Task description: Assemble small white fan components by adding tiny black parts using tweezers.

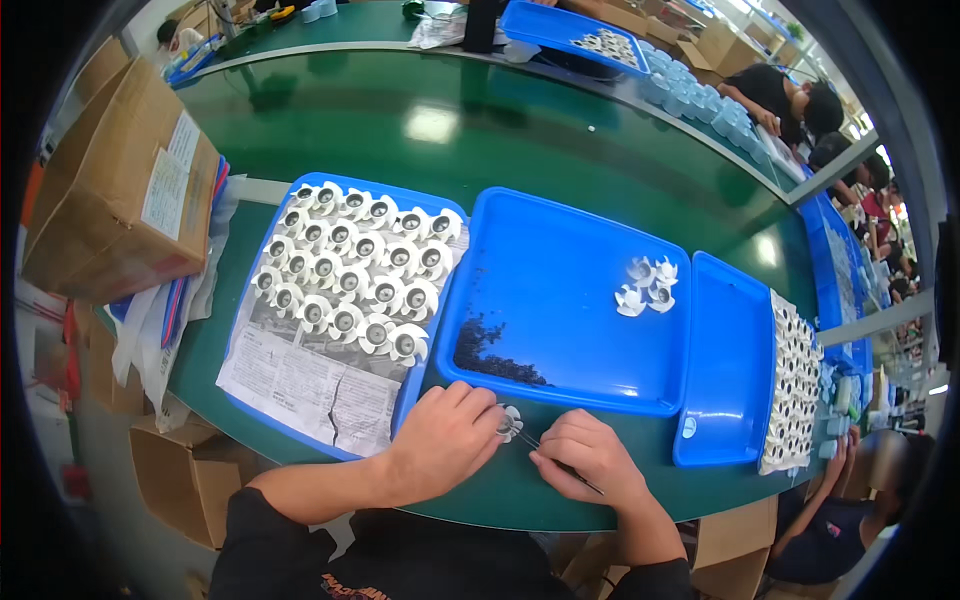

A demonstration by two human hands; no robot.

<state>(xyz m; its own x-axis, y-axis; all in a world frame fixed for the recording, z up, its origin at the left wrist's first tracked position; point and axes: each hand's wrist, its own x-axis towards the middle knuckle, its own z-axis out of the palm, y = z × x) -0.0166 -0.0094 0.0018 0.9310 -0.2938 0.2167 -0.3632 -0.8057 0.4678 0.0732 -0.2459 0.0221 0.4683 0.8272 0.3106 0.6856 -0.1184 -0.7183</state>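
Note:
My left hand is closed on a small white fan wheel, held just in front of the middle blue tray. From the right, my right hand grips a pair of thin metal tweezers, their tips at the fan wheel. Inside the middle blue tray lie several loose white fan wheels and a patch of tiny dark pieces. The left blue tray carries rows of white fan wheels with dark centres on newspaper.
At the right, another blue tray sits partly under a sheet full of fan wheels. A cardboard box stands at the left. Beyond the green bench are pale blue cups. Co-workers sit at the right side.

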